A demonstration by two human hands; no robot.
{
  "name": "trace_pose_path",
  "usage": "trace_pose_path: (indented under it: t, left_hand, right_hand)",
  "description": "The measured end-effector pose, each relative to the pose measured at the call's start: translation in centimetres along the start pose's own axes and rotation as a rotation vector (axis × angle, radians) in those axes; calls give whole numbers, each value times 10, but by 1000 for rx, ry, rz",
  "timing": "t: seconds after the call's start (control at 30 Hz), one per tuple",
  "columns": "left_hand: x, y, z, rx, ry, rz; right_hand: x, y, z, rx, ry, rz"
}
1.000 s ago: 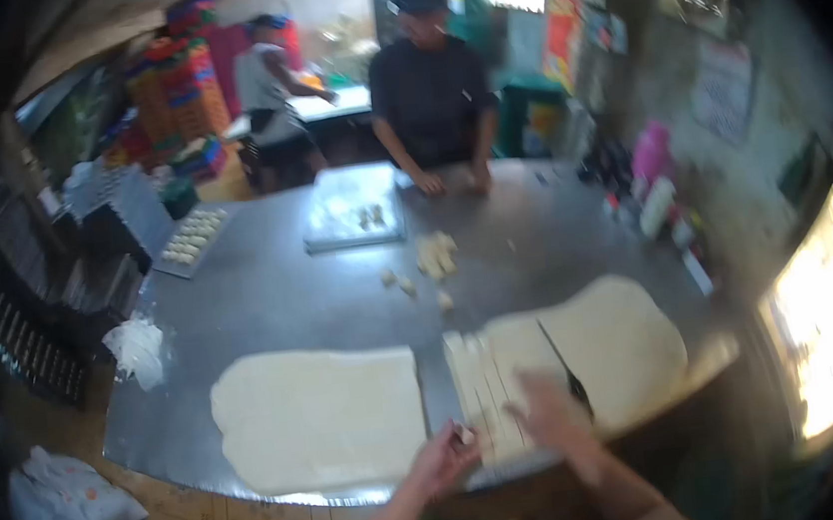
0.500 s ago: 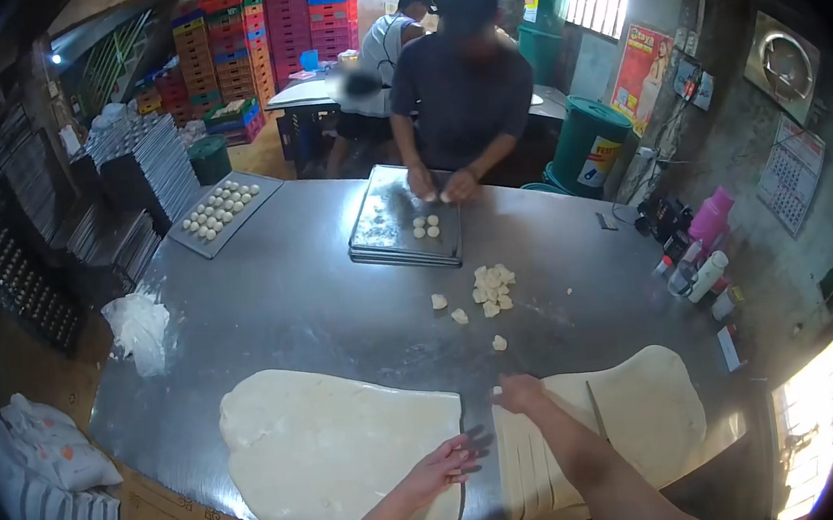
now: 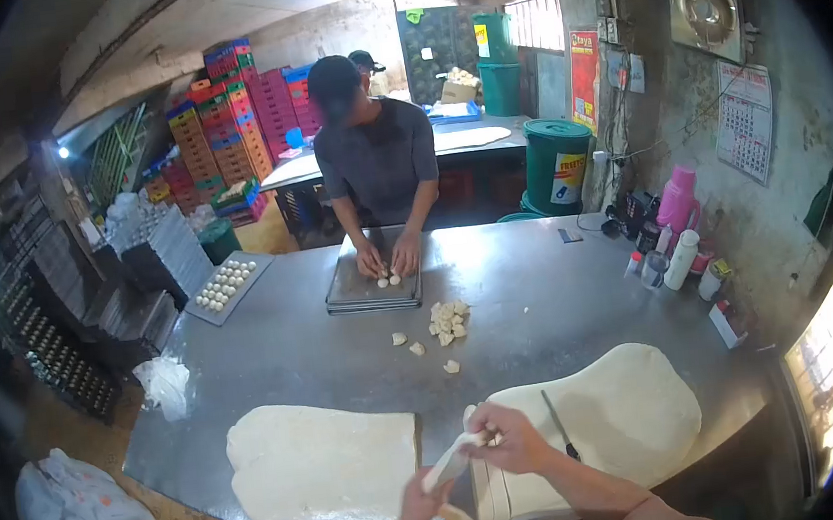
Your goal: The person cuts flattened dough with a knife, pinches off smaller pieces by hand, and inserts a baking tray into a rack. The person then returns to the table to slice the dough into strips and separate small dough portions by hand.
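A strip of dough [image 3: 448, 465] is lifted off the table between my hands. My right hand [image 3: 510, 438] pinches its upper end, and my left hand [image 3: 422, 500] is closed round its lower part, with an end hanging below. Under them lies the right dough sheet [image 3: 621, 401], cut into strips along its left edge. A knife [image 3: 559, 425] with a dark handle rests on that sheet. To the left, a second flat dough sheet [image 3: 326, 464] lies on the metal table [image 3: 296, 362].
Across the table a person [image 3: 374, 154] handles small dough balls on stacked trays [image 3: 374, 304]. Dough pieces [image 3: 449, 322] lie mid-table. A tray of balls [image 3: 227, 284] and white flour [image 3: 164, 383] are at left. Bottles [image 3: 681, 260] and a pink jug [image 3: 676, 198] stand at right.
The view has shifted. My hands, apart half a second ago, have come together holding a raised dough strip. The person opposite bends over the trays with both hands on dough balls.
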State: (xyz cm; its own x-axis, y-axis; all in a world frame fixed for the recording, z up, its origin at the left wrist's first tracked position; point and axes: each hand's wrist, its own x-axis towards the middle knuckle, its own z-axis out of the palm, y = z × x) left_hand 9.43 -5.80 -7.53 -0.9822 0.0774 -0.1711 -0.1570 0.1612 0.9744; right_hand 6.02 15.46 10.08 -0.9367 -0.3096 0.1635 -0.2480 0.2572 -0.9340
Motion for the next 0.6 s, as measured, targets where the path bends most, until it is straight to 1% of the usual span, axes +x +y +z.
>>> trace_pose_path:
  t: [0.03,0.1,0.13,0.17,0.2,0.23,0.3,0.33,0.37,0.4,0.43,0.47,0.5,0.53,0.57,0.6]
  left_hand:
    - [-3,0,-20,168,67,21]
    - [-9,58,-58,327,109,173]
    - [-9,88,-69,341,103,164]
    - [-5,116,-76,617,-27,170]
    - [-4,130,-78,887,-156,178]
    - [-6,133,-70,888,-147,187]
    - [-8,134,-42,629,-260,600]
    - [-5,118,-30,491,-347,534]
    - [-1,90,-19,349,-435,461]
    - [7,47,-10,348,-441,470]
    - [19,1,0,351,-483,469]
    - [29,-22,5,350,-525,468]
    - [31,-16,0,335,-530,482]
    - [23,3,-10,304,-590,466]
    - [14,24,-21,272,-650,445]
    - [12,37,-31,240,-712,420]
  right_hand:
    - [-1,10,-10,13,-4,-10]
    - [-9,35,-16,-201,123,-316]
    - [-18,41,-16,-315,194,-462]
    - [-26,40,-9,-311,198,-461]
    - [-31,36,6,-337,244,-462]
    - [-34,31,24,-365,289,-471]
    - [-31,23,51,-389,342,-493]
    - [-31,20,64,-225,300,-457]
    - [-32,17,76,-64,256,-413]
    - [-32,15,85,91,214,-369]
    - [-31,11,88,75,220,-374]
    - [-30,7,92,84,216,-245]
    - [-29,4,96,92,213,-113]
    - [-27,2,101,102,209,27]
    - [-19,4,104,85,209,38]
    - [-6,9,106,132,164,142]
